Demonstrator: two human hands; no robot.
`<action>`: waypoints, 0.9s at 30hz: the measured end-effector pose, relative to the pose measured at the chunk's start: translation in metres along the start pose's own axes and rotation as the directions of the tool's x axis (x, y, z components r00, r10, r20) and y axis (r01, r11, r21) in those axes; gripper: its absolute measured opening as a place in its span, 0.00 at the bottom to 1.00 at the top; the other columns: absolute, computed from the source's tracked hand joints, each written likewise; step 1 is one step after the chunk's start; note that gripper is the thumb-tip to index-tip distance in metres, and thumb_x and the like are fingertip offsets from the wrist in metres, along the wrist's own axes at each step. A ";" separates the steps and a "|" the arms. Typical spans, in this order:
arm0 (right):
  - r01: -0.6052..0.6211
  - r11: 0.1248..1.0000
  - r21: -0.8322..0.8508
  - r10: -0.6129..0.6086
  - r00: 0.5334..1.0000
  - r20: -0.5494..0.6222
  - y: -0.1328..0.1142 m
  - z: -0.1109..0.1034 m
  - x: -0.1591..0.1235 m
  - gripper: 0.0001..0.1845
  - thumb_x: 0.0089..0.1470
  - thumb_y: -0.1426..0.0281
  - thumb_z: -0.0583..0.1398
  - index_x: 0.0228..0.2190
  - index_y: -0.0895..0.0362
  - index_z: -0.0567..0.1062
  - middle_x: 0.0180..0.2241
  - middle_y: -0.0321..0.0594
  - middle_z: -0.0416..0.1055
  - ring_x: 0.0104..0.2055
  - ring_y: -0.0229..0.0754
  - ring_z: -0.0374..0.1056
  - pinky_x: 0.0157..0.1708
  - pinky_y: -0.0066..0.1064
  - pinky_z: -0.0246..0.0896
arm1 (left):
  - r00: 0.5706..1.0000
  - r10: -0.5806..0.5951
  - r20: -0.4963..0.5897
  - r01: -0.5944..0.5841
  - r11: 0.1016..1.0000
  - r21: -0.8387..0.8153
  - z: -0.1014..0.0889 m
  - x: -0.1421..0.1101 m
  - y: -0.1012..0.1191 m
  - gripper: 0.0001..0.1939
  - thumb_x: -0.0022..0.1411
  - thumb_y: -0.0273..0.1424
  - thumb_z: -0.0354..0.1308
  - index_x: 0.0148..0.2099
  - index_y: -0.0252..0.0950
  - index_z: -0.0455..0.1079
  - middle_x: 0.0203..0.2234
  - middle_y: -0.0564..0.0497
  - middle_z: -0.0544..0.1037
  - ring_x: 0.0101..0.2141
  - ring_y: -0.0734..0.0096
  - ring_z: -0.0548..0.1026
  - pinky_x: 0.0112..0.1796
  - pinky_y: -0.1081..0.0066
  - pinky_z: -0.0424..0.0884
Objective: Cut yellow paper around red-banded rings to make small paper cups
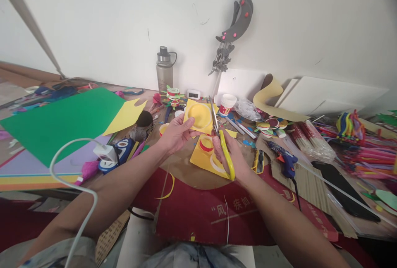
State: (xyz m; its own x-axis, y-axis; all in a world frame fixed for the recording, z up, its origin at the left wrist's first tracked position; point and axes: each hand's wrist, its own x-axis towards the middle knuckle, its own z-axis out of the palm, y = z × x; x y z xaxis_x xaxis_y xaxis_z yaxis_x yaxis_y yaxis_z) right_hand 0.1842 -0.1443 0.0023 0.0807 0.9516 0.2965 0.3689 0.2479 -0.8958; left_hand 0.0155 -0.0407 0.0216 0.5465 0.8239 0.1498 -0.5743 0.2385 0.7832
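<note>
My left hand (pixel 176 136) pinches a yellow craft sheet (pixel 200 114) with a white ring on its face, thumb on top. In my right hand (pixel 236 157) is a pair of scissors (pixel 228 161) with yellow handles, its blades upright at the sheet's right edge. Whether the blades touch the sheet I cannot tell. Under my hands lies another yellow sheet (pixel 198 161), with a red-rimmed ring (pixel 206 144) and a white ring (pixel 217 163) on it, the latter partly hidden by my right hand. A curved yellow offcut (pixel 170 187) rests nearer to me.
A blue glue gun (pixel 285 160), a box cutter (pixel 259 161) and a black phone (pixel 344 189) lie on the right. Behind stand a bottle (pixel 164 71) and a paper cup (pixel 227 104). A green sheet (pixel 65 123) is on the left; a white cable (pixel 93 193) crosses near my left arm.
</note>
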 end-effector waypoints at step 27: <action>0.032 0.996 -0.085 -0.031 0.999 0.010 -0.010 -0.003 0.001 0.25 0.65 0.43 0.58 0.37 0.52 0.69 0.23 0.31 0.62 0.24 0.38 0.57 0.23 0.30 0.54 | 0.997 0.052 0.060 -0.055 0.997 0.051 -0.011 0.007 0.012 0.25 0.49 0.36 0.81 0.48 0.35 0.81 0.36 0.49 0.85 0.31 0.73 0.81 0.29 0.79 0.75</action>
State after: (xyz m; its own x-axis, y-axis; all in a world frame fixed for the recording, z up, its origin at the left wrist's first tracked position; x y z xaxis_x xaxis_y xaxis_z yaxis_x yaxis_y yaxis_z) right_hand 0.1831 -0.1467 0.0124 0.0601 0.9451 0.3213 0.4490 0.2619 -0.8543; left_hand 0.0051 -0.0266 0.0253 0.5514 0.8029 0.2266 -0.5720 0.1661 0.8033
